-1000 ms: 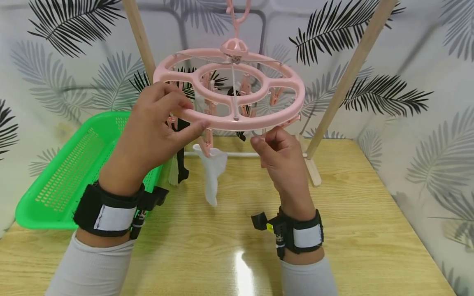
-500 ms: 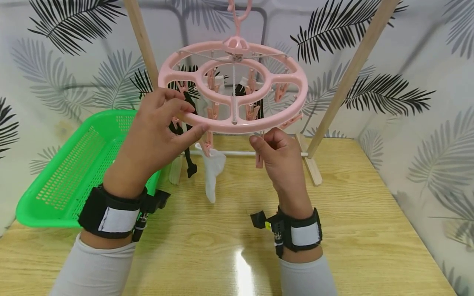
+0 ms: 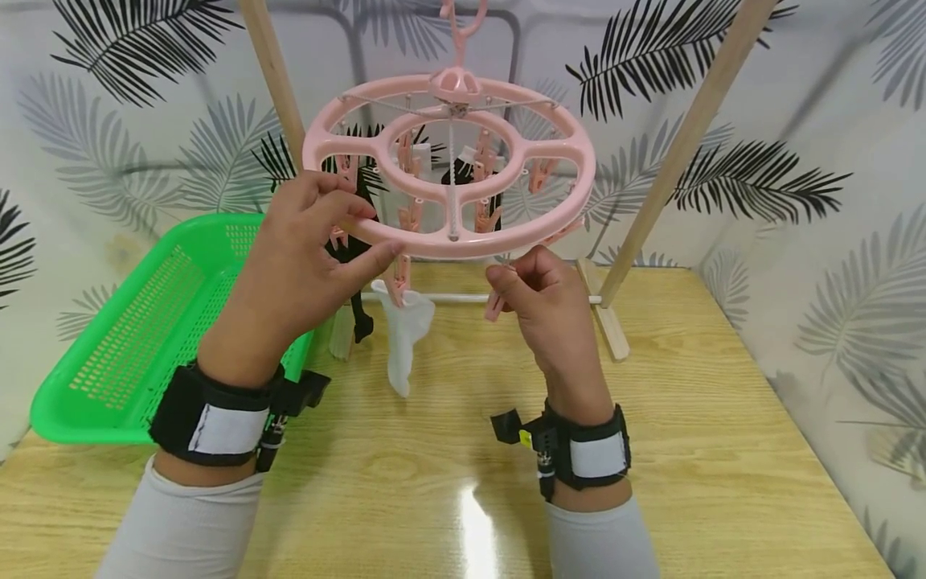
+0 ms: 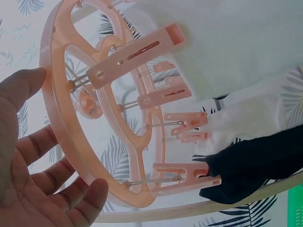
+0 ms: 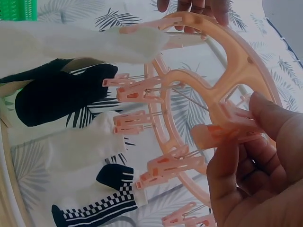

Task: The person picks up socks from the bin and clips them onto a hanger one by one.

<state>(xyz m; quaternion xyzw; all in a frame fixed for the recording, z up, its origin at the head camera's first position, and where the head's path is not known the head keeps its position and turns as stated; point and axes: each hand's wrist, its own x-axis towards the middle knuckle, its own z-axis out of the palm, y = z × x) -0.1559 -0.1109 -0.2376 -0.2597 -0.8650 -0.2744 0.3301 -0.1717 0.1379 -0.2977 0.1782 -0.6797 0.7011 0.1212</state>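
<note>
A pink round drying hanger (image 3: 434, 244) with hanging clothespins fills the upper middle of the head view. My left hand (image 3: 278, 265) holds its front-left rim, thumb (image 4: 26, 85) against the outer edge. Below the front-right rim, my right hand (image 3: 557, 314) pinches a pink clothespin (image 5: 213, 135) between thumb and fingers. No sock shows in that clothespin's jaws. A white sock (image 3: 407, 338) hangs from a clothespin near the front. Also clipped on are a black sock (image 4: 255, 165) and, in the right wrist view, a sock with a black-and-white checkered band (image 5: 99, 208).
A green plastic basket (image 3: 137, 338) stands on the wooden table (image 3: 405, 490) at the left. Wooden poles (image 3: 694, 137) rise on both sides of the hanger, with a white bar (image 3: 463, 298) low between them. Leaf-patterned cloth (image 3: 810, 297) covers the back.
The hanger's far rim has risen slightly. The clothespin in my right hand, earlier mostly hidden, now shows below the fingers, slanting left. The hanging socks have swayed a little.
</note>
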